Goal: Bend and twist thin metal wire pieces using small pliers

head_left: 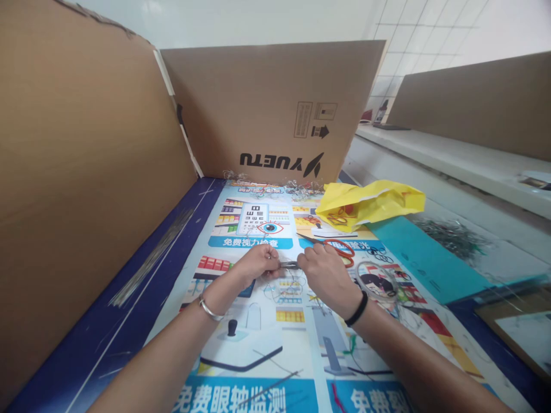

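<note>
My left hand (261,263) is closed in a pinch on thin wire, its silver bangle at the wrist. A fine loop of wire (282,292) hangs below my fingers over the printed sheet. My right hand (323,269) is wrapped around pliers (290,265); only their grey metal jaws show, pointing left and touching or nearly touching the left fingertips. The grip of the pliers is hidden in the palm. Just beyond my right hand lie scissors (344,250) with orange handles, blades pointing left. A clear roll or coil (377,280) rests right of my right wrist.
Cardboard panels (267,109) stand at the back and left. A yellow bag (374,203) lies open at right, near a teal folder (430,264). Straight wires (150,258) lie in a bundle on the left; tangled wire scraps (301,188) sit along the back, more tangles (450,238) at right.
</note>
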Demonstrator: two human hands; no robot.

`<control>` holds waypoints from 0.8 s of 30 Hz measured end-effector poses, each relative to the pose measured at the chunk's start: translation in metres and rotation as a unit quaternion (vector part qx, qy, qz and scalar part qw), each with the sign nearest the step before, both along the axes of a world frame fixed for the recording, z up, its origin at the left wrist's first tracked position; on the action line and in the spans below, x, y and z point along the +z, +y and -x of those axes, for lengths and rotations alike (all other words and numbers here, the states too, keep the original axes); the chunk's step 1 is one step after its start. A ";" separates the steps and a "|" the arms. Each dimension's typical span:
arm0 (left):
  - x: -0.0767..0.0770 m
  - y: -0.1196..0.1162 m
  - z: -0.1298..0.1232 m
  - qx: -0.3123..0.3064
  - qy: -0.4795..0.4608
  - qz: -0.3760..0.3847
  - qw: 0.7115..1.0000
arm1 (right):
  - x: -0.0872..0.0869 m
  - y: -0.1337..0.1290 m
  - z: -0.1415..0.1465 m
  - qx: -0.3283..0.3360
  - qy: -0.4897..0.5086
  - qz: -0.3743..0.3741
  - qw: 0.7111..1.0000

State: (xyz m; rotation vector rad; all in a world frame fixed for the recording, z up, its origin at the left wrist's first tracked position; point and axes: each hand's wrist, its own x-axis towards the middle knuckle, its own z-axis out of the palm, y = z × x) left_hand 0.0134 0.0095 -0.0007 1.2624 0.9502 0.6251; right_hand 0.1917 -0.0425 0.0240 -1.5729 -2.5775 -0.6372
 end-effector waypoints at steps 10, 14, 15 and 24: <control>0.000 0.000 0.000 0.005 0.011 0.010 1.000 | 0.003 -0.001 0.003 -0.028 -0.009 0.056 0.998; -0.001 0.001 0.000 0.015 0.014 0.018 1.000 | 0.004 -0.002 0.004 -0.041 -0.014 0.066 0.997; -0.001 0.000 0.000 0.017 0.014 0.018 1.000 | 0.003 -0.002 0.005 -0.042 -0.014 0.068 0.997; 0.009 -0.003 -0.001 0.007 0.045 0.018 0.999 | -0.002 0.001 0.001 -0.030 0.003 0.092 0.995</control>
